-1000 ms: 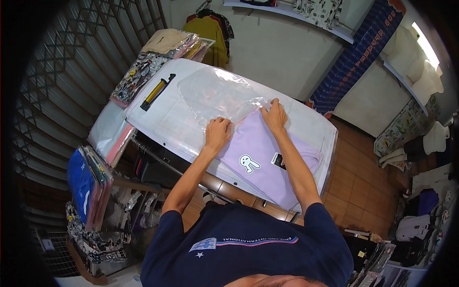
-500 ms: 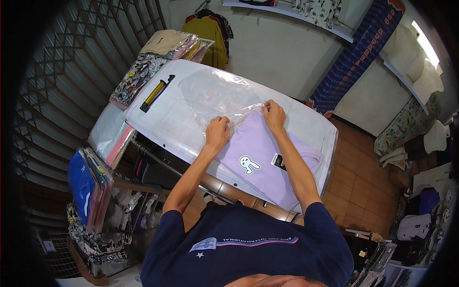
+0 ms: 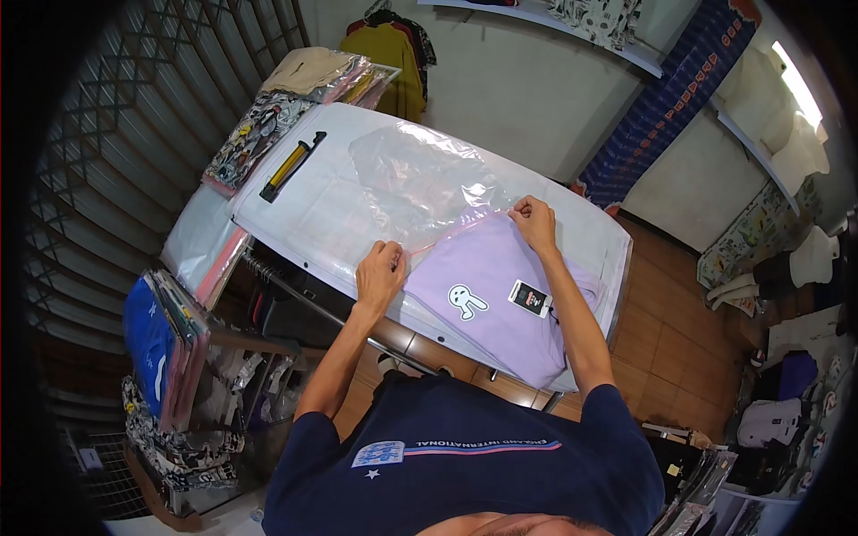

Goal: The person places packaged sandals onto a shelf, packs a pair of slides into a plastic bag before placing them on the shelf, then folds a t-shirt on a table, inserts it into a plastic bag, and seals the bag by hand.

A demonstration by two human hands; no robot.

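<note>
A lilac folded garment (image 3: pixel 500 259) lies on the table, with a white rabbit-like print and a black-and-white hang tag (image 3: pixel 529 299) on it. Beyond it spreads a clear plastic bag (image 3: pixel 420 170), whose pinkish mouth edge overlaps the garment's far end. With fingers closed, my left hand (image 3: pixel 382 275) pinches the left side of the bag's mouth beside the garment's corner. My right hand (image 3: pixel 535 223) pinches the right side of the mouth, close to the garment's far right edge.
The white-covered table (image 3: pixel 326 214) holds a black-and-yellow tool (image 3: pixel 288 170) at its far left. Stacked folded clothes (image 3: pixel 259 134) adjoin its left end. Nearer stands a rack of bagged garments (image 3: pixel 156 348). A blue patterned roll (image 3: pixel 666 107) leans at the back right.
My hands have moved apart, left hand to the left and right hand to the right, widening the bag's mouth. The hang tag now shows fully beside my right forearm.
</note>
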